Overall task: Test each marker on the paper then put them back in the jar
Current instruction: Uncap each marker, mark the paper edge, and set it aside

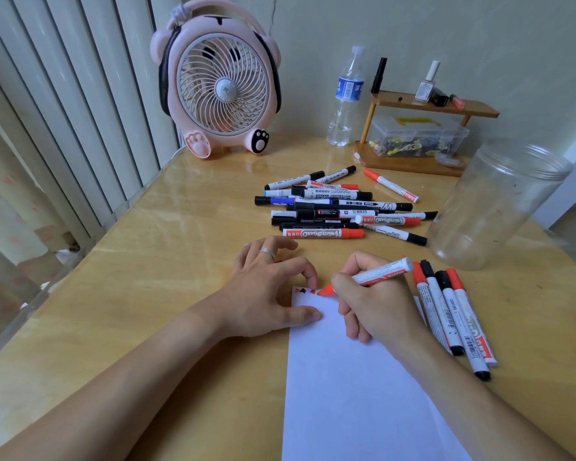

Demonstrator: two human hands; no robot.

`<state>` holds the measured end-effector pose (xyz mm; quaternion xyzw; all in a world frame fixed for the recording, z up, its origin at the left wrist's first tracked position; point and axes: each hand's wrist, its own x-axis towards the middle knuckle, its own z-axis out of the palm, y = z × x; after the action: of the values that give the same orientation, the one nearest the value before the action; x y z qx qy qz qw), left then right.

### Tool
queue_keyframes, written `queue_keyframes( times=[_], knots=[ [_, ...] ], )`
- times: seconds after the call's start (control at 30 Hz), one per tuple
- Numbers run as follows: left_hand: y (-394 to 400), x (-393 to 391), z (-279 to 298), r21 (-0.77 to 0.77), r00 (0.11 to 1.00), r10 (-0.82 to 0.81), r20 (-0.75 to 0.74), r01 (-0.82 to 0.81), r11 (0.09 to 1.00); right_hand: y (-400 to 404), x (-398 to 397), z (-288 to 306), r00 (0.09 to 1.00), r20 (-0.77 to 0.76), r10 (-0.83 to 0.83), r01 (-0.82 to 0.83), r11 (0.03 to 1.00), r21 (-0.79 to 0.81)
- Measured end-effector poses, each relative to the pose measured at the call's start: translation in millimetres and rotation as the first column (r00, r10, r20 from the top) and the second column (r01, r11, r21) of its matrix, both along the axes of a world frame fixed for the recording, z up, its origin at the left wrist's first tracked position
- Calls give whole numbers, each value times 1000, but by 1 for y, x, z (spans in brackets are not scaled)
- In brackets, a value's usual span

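Note:
My right hand grips a red whiteboard marker with its tip down at the top edge of the white paper, beside small red and dark marks. My left hand rests on the paper's top left corner, thumb and forefinger touching the sheet; a hint of red shows under its fingers. A pile of several black, red and blue markers lies beyond the hands. Several more markers lie side by side right of the paper. The clear plastic jar stands at the right with nothing in it.
A pink animal-shaped desk fan stands at the back left. A water bottle and a small wooden shelf with a clear box and cosmetics sit against the wall. The wooden table ends at vertical blinds on the left.

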<state>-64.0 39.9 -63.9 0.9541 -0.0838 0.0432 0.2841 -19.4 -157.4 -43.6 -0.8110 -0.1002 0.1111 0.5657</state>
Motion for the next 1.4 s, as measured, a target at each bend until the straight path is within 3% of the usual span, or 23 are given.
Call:
queue_keyframes(
  times=[0.17, 0.3, 0.47, 0.77, 1.03, 1.2, 1.4],
  knots=[
    [0, 0, 2, -8, 999, 38, -25, -39, 999, 0, 1, -1, 1000, -12, -20, 20, 1000, 13],
    [-2, 1, 5, -87, 981, 183, -62, -188, 978, -1, 1, -1, 1000, 5, -13, 13, 1000, 1],
    [1, 2, -3, 27, 945, 320, 62, -323, 946, -5, 2, -2, 1000, -18, -20, 21, 995, 96],
    [-7, 2, 4, -140, 970, 105, 221, -75, 987, -9, 3, 1, 992, 98, 76, -101, 956, 274],
    [-10, 2, 3, -159, 949, -50, 311, 104, 982, -10, 4, 2, 975, 65, 212, -221, 944, 243],
    [-8, 4, 1, -204, 953, -25, 301, 90, 975, -19, 11, 5, 934, -179, 308, -205, 875, 439],
    [-6, 7, -5, -84, 961, -12, 276, 36, 996, -23, 14, 6, 967, -122, 223, -173, 929, 327]
  ],
)
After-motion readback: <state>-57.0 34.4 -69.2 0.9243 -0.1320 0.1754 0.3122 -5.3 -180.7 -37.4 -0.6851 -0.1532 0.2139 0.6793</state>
